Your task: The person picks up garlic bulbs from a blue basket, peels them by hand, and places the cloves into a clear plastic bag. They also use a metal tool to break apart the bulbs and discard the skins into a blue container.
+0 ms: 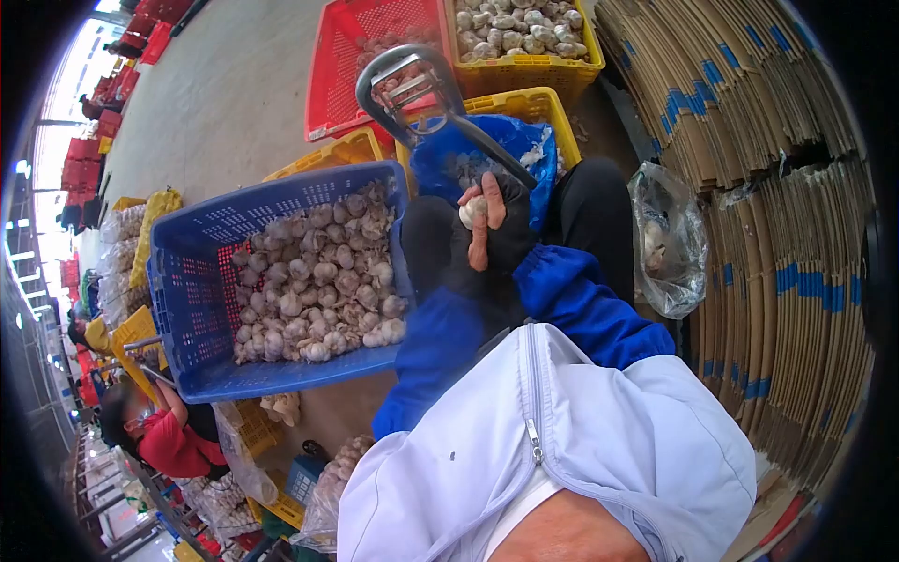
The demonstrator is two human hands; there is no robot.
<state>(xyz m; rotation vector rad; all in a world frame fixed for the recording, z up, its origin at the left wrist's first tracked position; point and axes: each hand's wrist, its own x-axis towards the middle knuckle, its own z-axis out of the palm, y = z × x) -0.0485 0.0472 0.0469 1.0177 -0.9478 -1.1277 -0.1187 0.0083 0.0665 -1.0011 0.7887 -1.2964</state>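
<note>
In the head view, a pale garlic bulb (472,213) sits between my two hands above my lap. My left hand (478,248), in a dark glove with bare fingertips, is closed on the bulb, its arm slightly blurred. My right hand (500,208), gloved the same way, is closed with its fingers against the bulb's right side; part of its grip is hidden. Just beyond my hands is a grey metal frame (409,82) with a rounded loop and a long bar. Under the bar, a blue plastic liner (440,150) holds peelings inside a yellow crate (565,122).
At my left stands a blue crate (281,379) of garlic bulbs. Ahead are a red crate (328,80) and a yellow crate (524,70) with garlic. Stacked flat cardboard (787,253) and a clear bag (670,244) are at right. Another person (178,436) works at lower left.
</note>
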